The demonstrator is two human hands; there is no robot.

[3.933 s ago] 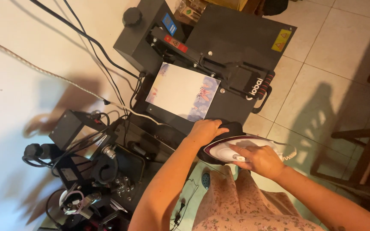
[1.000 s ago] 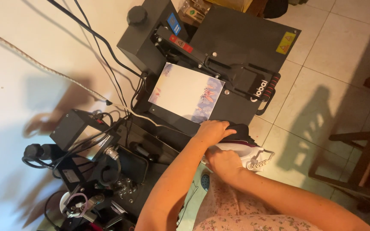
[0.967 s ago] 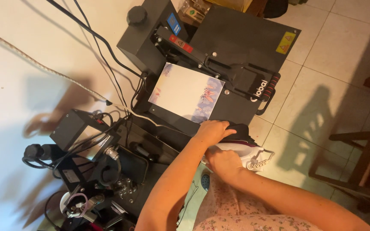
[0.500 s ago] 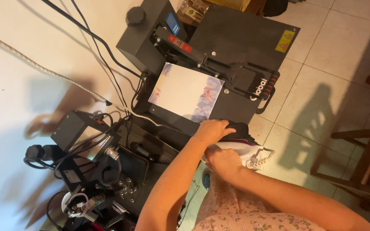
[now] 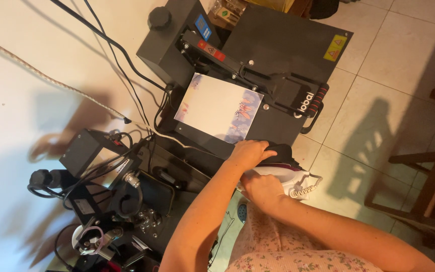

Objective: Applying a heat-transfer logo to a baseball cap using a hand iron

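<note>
Both hands were closed on a clothes iron (image 5: 283, 168) at the front corner of the heat press (image 5: 258, 75): the left hand (image 5: 250, 153) curled over its dark top, the right hand (image 5: 260, 189) grasping its white body from the near side. The iron lay between the two palms, just off the press's lower platen, near the printed sheet (image 5: 217, 108). It looked rigid, fairly heavy and smooth-shelled; the dark handle seemed the safest hold, well clear of the soleplate and coiled cord (image 5: 308, 186).

Black heat press (image 5: 283, 45), printed sheet (image 5: 217, 108), tangled cables (image 5: 106, 186), wooden chair (image 5: 424, 196)
</note>
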